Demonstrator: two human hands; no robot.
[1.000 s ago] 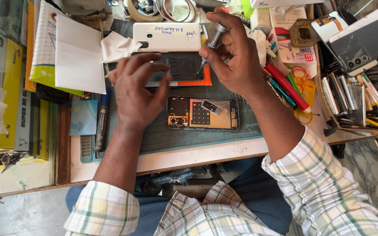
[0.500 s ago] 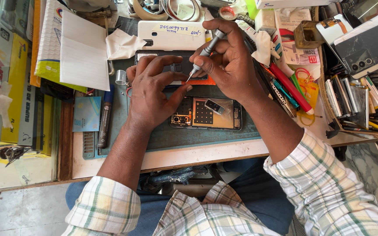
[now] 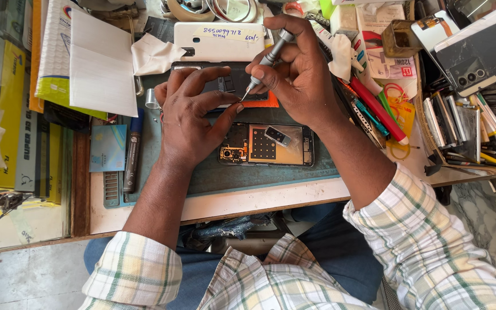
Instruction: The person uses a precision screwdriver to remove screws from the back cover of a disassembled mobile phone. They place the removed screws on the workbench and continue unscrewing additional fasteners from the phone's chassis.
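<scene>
On the grey-green work mat at the middle of the desk, two opened phone parts are laid: one dark phone body on an orange pad, farther from the person, and one opened phone frame nearer, with its inner parts exposed. One small loose camera module is seen resting on that frame. One slim grey screwdriver is gripped by the right hand, the fingers closed around its shaft, and its tip is set down on the dark phone body, just beside the left thumb. The left hand is spread flat over the dark phone body, with the fingers apart and pressing on it, nothing being clasped. One white phone back cover is placed just beyond the dark body. One blue marker is laid along the left edge of the mat, and one folded white paper is propped farther left. One long red pen is seen to the right of the right hand. Several phones are stacked in a tray at the right; their number cannot be told.
</scene>
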